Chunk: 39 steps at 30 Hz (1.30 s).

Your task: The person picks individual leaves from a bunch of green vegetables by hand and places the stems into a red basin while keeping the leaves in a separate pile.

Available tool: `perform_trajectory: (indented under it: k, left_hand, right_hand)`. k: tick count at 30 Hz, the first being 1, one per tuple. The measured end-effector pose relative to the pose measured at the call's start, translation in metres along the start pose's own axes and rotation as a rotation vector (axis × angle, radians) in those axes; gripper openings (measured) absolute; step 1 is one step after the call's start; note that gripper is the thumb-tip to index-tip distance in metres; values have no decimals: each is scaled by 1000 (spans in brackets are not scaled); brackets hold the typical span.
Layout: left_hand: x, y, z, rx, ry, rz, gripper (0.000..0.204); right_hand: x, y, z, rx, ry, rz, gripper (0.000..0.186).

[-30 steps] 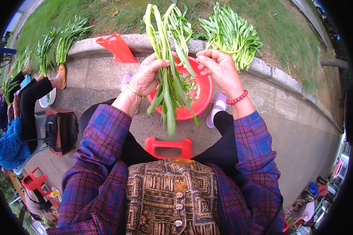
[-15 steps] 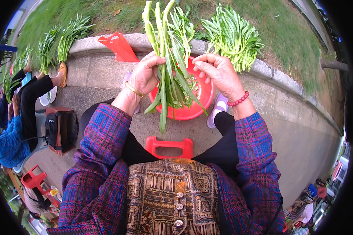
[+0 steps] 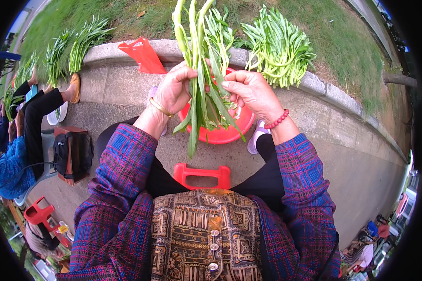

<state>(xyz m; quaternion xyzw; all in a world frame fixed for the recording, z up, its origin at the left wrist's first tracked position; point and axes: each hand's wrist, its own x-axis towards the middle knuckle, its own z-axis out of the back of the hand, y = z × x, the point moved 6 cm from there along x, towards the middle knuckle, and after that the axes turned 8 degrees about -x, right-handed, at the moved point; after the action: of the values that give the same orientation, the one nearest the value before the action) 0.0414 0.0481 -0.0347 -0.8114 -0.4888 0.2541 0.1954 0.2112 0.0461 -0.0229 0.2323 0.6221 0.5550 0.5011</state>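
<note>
My left hand is closed around a bunch of water spinach, its thick pale stems pointing away from me and its long leaves hanging toward me. My right hand is beside it, with thumb and forefinger pinched on the edge of a long leaf in the bunch. Under both hands stands a red plastic basin with picked green pieces in it. The bunch and my hands cover much of the basin.
A large heap of water spinach lies on the stone kerb, with a red plastic bag farther left. A red stool shows between my knees. At left a person in blue sits near a black bag and a white basin.
My right hand has moved left to the bunch, and its fingertips now meet a leaf. The left hand has stayed nearly in place, still holding the stems.
</note>
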Motion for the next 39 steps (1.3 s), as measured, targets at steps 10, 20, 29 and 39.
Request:
perform_trajectory:
  k: [10, 20, 29, 39]
  left_hand:
    - [0, 1, -5, -217, 192, -16, 37]
    - [-9, -12, -28, -127, 120, -38, 27]
    - [-20, -23, -43, -123, 216, -40, 22]
    - [-21, -25, -47, -180, 307, -13, 20]
  right_hand:
    - [-2, 5, -14, 160, -56, -17, 13]
    - [-4, 9, 7, -454, -176, 280, 18]
    - [-13, 18, 25, -831, -221, 214, 18]
    - [-11, 14, 35, -655, -179, 174, 17]
